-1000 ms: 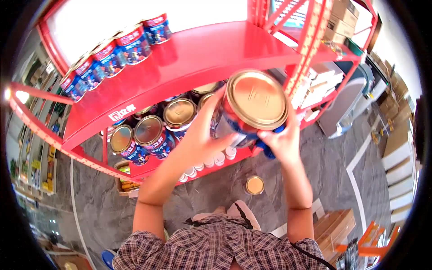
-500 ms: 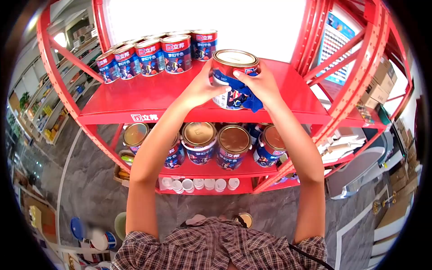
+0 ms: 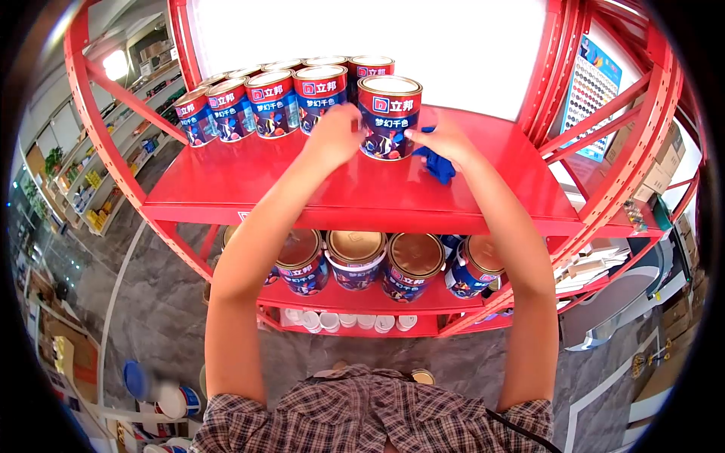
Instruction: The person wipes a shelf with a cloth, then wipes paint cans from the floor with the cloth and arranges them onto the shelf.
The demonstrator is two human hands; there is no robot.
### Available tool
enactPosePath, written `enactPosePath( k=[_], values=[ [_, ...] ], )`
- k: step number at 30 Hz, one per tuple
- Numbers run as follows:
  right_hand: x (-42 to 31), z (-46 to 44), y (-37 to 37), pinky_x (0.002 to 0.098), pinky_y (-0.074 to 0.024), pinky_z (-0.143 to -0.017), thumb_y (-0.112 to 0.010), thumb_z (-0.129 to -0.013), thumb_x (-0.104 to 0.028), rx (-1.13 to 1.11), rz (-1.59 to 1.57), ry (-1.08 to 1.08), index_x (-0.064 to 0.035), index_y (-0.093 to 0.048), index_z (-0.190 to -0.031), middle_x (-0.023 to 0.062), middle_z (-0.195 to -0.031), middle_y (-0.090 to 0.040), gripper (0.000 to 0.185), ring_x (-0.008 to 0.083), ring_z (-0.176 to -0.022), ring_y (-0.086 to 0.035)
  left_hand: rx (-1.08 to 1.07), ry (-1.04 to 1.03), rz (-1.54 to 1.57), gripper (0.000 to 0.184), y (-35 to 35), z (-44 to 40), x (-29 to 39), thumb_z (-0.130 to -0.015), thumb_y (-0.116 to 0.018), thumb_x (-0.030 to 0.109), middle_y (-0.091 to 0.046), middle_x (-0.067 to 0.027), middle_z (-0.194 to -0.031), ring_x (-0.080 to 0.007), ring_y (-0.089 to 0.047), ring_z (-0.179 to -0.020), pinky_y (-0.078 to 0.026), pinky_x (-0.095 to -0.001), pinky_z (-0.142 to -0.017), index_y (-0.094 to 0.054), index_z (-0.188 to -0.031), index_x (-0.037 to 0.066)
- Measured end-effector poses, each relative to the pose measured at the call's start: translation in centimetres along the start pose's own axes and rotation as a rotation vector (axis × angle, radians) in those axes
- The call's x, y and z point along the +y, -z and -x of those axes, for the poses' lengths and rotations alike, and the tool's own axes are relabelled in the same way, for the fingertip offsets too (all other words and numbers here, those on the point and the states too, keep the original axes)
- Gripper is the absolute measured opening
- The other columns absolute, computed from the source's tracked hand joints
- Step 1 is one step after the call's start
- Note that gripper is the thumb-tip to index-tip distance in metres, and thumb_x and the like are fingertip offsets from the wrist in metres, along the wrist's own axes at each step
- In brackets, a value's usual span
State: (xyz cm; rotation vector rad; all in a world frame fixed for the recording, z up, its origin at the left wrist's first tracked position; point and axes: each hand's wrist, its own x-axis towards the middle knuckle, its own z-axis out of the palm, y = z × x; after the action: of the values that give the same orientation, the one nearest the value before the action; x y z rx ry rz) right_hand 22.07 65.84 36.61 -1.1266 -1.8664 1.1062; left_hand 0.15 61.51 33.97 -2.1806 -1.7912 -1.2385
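A paint can [image 3: 390, 121] with a red and blue label and a metal lid stands upright on the upper red shelf, its label facing me. My left hand [image 3: 337, 134] is at the can's left side; its fingers are smeared by motion, so their grip does not show. On the other side, my right hand [image 3: 444, 142] holds a crumpled blue cloth [image 3: 438, 166], which hangs below the fingers. The right thumb reaches to the can's right edge.
Several matching paint cans [image 3: 273, 106] stand in rows on the red shelf [image 3: 302, 196], left of the handled one. Larger cans [image 3: 355, 260] fill the shelf below, with white tubs [image 3: 329, 321] lower down. Red uprights [image 3: 642, 151] frame both sides. A colour chart [image 3: 593, 94] hangs at right.
The can was tilted between both hands; now it stands upright, farther back, near the other cans, with its label turned towards me. The left hand has loosened, and the cloth hangs beside the can.
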Motion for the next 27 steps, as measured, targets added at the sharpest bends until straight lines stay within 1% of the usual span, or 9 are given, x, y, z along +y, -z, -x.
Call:
enactPosePath(
  k=[1,4,5,8,9,10,12,19,27],
  values=[
    [0.0,-0.5,-0.6,0.0295,-0.0509,-0.047,-0.074,-0.076,-0.022,-0.052,-0.019,0.058,-0.001,-0.017,-0.139,0.0178,-0.091,-0.06,0.087,0.0196,-0.071,-0.061,0.05,-0.109,0.007,0.02,-0.2,1.0,0.9,-0.076,-0.063,0.011,-0.058,-0.0229,-0.095,-0.0375,-0.055,-0.096,-0.045,-0.0422,-0.083,-0.058,-0.089,-0.002],
    [1.6,-3.2,-2.4,0.0387,-0.0507,-0.078,-0.074,-0.075,-0.025,0.002,0.183,0.464,-0.0028,-0.048,-0.12,0.0165,-0.109,-0.062,0.056,0.0257,-0.097,-0.062,-0.058,-0.12,-0.013,0.031,-0.9,3.1,2.2,-0.077,-0.058,0.007,-0.053,-0.0258,-0.106,-0.0396,-0.055,-0.097,-0.046,-0.0443,-0.084,-0.051,-0.107,-0.001],
    [2.1,-3.5,-2.6,0.0378,-0.0439,-0.091,-0.073,-0.075,-0.024,0.063,0.212,0.474,-0.0028,-0.047,-0.121,0.0175,-0.112,-0.061,0.057,0.0271,-0.104,-0.059,-0.069,-0.15,-0.038,0.035,-1.3,3.5,2.4,-0.078,-0.057,0.005,-0.049,-0.0264,-0.114,-0.0405,-0.053,-0.101,-0.044,-0.0429,-0.088,-0.049,-0.112,-0.001],
    [2.2,-5.5,-2.5,0.0381,-0.0448,-0.089,-0.073,-0.075,-0.024,-0.035,0.09,0.402,-0.0023,-0.047,-0.122,0.0168,-0.113,-0.061,0.057,0.0273,-0.106,-0.058,-0.124,-0.17,-0.096,0.05,-2.1,3.8,2.1,-0.079,-0.053,0.003,-0.038,-0.0319,-0.128,-0.0454,-0.045,-0.114,-0.04,-0.0435,-0.097,-0.039,-0.127,-0.001],
    [1.7,-5.7,-2.3,0.0353,-0.0529,-0.068,-0.07,-0.079,-0.028,-0.041,0.208,0.375,0.0006,-0.041,-0.123,0.0165,-0.107,-0.061,0.06,0.0212,-0.084,-0.063,-0.177,-0.149,-0.129,0.054,-2.0,3.5,2.0,-0.08,-0.052,0.003,-0.033,-0.0346,-0.131,-0.0473,-0.042,-0.116,-0.038,-0.0443,-0.098,-0.035,-0.131,-0.001],
    [1.9,-7.0,-2.3,0.035,-0.0531,-0.065,-0.07,-0.08,-0.028,-0.083,0.202,0.387,0.0001,-0.039,-0.124,0.0173,-0.108,-0.06,0.061,0.0201,-0.082,-0.063,-0.23,-0.128,-0.161,0.059,-1.9,3.2,1.9,-0.08,-0.051,0.003,-0.028,-0.0373,-0.134,-0.0493,-0.039,-0.119,-0.037,-0.045,-0.1,-0.03,-0.135,0.0],
    [1.5,-7.7,-2.7,0.0368,-0.0444,-0.09,-0.075,-0.073,-0.029,-0.005,0.192,0.275,-0.0011,-0.047,-0.122,0.0185,-0.116,-0.059,0.063,0.0271,-0.108,-0.057,-0.292,-0.086,-0.165,0.063,-2.0,2.0,1.3,-0.08,-0.05,0.003,-0.02,-0.0392,-0.137,-0.0506,-0.034,-0.123,-0.034,-0.0462,-0.102,-0.026,-0.138,0.0],
    [3.1,-13.0,-4.3,0.0364,-0.0441,-0.092,-0.078,-0.068,-0.038,0.071,0.177,0.357,0.0094,-0.04,-0.12,0.024,-0.116,-0.057,0.08,0.0294,-0.109,-0.056,-0.437,-0.01,-0.213,0.064,-3.1,-0.2,-0.9,-0.081,-0.049,0.007,-0.015,-0.0359,-0.141,-0.0491,-0.025,-0.129,-0.027,-0.0445,-0.107,-0.024,-0.139,-0.001],
    [4.6,-12.9,-4.6,0.0381,-0.0446,-0.09,-0.076,-0.069,-0.041,0.169,0.235,0.352,0.0074,-0.046,-0.116,0.0239,-0.11,-0.06,0.074,0.0319,-0.105,-0.059,-0.421,0.014,-0.216,0.061,-3.1,-0.1,-0.9,-0.082,-0.047,0.006,-0.019,-0.0302,-0.143,-0.0455,-0.028,-0.129,-0.028,-0.0432,-0.107,-0.026,-0.139,0.001]
  ],
)
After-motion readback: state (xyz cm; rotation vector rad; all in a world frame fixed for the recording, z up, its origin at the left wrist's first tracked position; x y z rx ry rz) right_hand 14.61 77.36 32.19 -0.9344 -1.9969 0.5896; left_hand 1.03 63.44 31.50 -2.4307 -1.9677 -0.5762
